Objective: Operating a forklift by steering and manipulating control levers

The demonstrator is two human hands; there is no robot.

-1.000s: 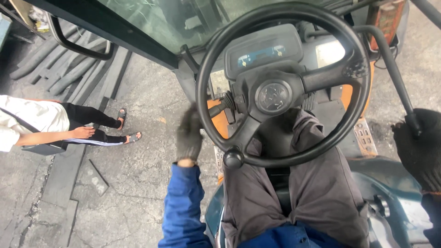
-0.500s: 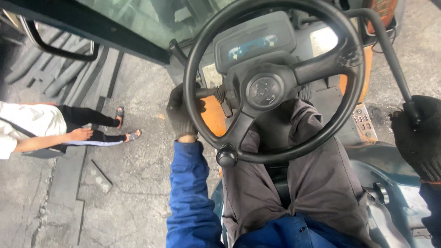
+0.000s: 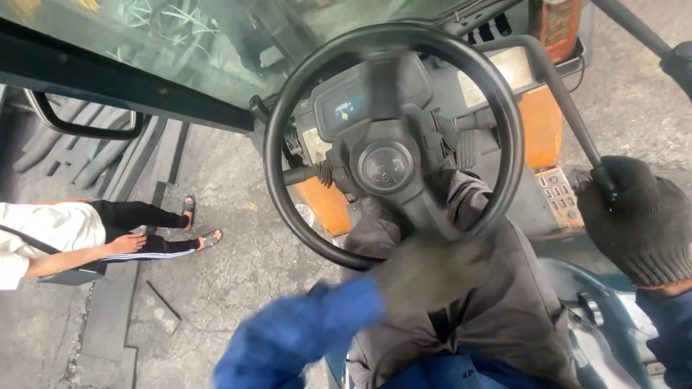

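Grey cracked concrete floor (image 3: 238,281) lies at the left, where a bystander (image 3: 79,234) in a white top and black trousers stands in sandals. Further right, the left hand (image 3: 429,270), gloved and blurred, is at the lower rim of the black steering wheel (image 3: 288,94); whether its fingers clench the rim I cannot tell. The wheel, round with a thick hub, sits above the grey-trousered lap. At the far right, the right hand (image 3: 638,216) in a dark knit glove has its fingers clenched around a black control lever (image 3: 569,115).
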